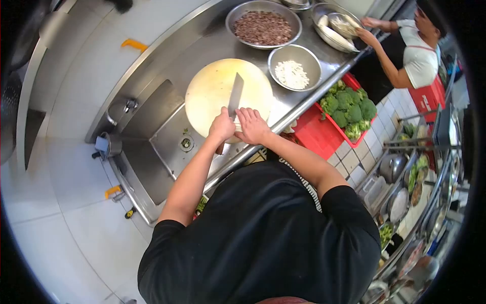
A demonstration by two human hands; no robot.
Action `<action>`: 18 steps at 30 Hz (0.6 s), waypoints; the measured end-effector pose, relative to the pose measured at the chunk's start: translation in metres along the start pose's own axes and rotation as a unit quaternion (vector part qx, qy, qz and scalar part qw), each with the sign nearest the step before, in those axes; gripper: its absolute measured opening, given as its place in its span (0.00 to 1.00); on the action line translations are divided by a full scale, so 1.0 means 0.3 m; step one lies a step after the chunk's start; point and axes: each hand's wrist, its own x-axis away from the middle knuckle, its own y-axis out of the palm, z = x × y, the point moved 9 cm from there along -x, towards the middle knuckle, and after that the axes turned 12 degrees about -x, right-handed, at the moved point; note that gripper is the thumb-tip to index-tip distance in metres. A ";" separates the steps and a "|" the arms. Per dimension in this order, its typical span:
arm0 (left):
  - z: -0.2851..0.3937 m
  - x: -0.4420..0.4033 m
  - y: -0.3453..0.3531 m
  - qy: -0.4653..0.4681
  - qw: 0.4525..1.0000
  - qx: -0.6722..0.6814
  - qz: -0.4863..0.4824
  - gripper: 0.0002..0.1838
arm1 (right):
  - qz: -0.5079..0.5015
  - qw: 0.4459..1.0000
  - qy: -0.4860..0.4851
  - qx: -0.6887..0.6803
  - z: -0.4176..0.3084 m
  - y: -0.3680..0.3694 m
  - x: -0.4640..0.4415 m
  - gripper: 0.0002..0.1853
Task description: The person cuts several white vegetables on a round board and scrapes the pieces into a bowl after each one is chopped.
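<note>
A broad-bladed knife (236, 93) points away from me over a round, pale cutting board (207, 88). My left hand (221, 126) is closed round its handle, the end of which shows below the hand. Close beside it on the right, my right hand (252, 126) rests at the board's near edge, fingers pressed together over a small pale piece, partly hidden beneath them. Right of the board, a metal bowl (315, 68) holds chopped white pieces (291, 74).
Behind the board stands a bowl of brown chopped food (262, 28). A sink (164, 147) lies left. Broccoli (349, 109) fills a red crate (316, 134) at right. Another person (417, 55) handles a bowl (326, 39) at upper right. Shelves with containers (397, 202) stand lower right.
</note>
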 end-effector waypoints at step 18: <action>-0.092 0.063 -0.052 0.017 0.998 -0.051 -0.045 0.17 | 0.017 0.997 0.072 0.021 0.031 0.023 -0.013 0.38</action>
